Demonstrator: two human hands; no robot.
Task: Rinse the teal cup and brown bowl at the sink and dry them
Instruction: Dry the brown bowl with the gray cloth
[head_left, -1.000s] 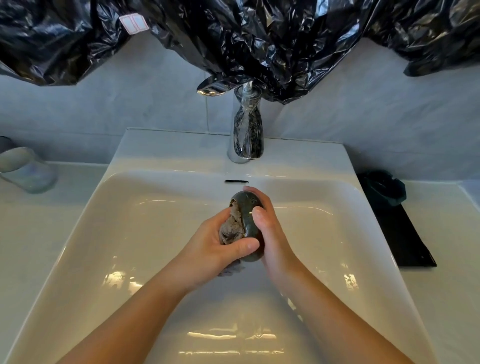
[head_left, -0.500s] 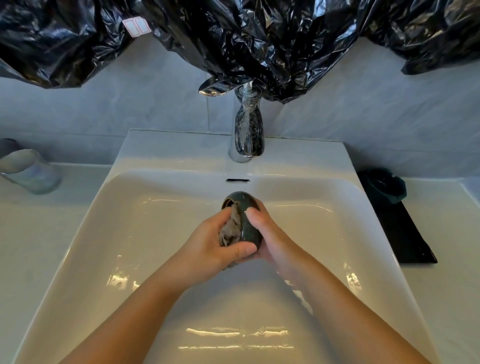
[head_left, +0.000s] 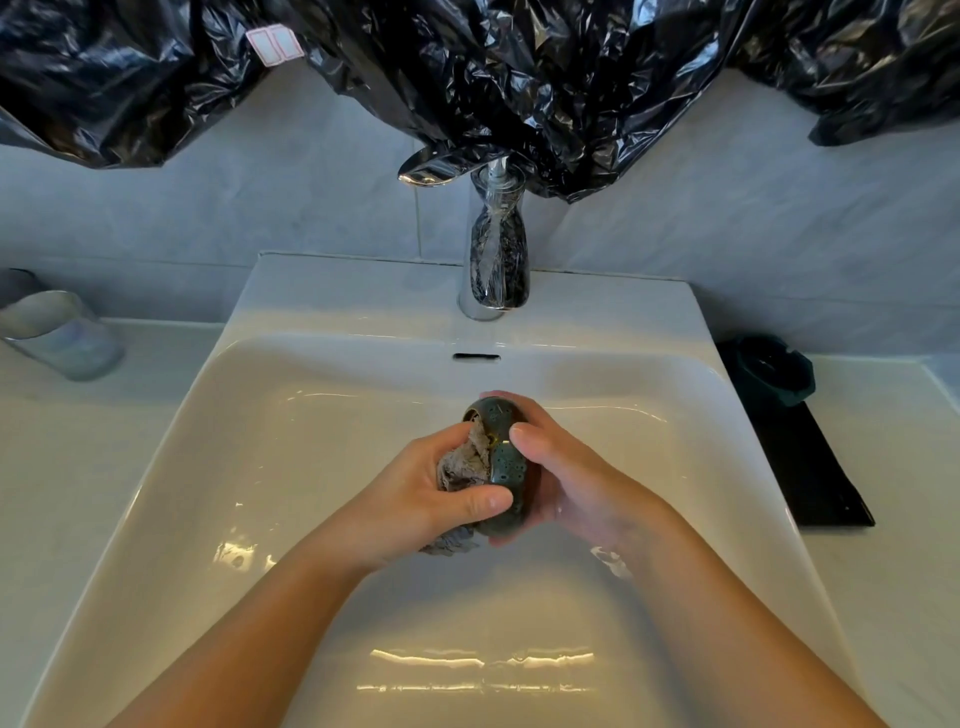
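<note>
Drying the brown bowl (head_left: 503, 465) over the sink (head_left: 322, 296), I curl my right hand (head_left: 571, 483) round it while my left hand (head_left: 421, 501) pinches a cloth (head_left: 462, 465) inside; next, I judge, comes the teal cup (head_left: 774, 371) standing on the table (head_left: 893, 447).

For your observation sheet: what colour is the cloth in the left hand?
The cloth is grey-beige; the head view shows it.

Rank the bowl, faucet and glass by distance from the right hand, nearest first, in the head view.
1. Bowl: held in the right hand.
2. Faucet: centre, at the back.
3. Glass: far left, on the counter.
</note>
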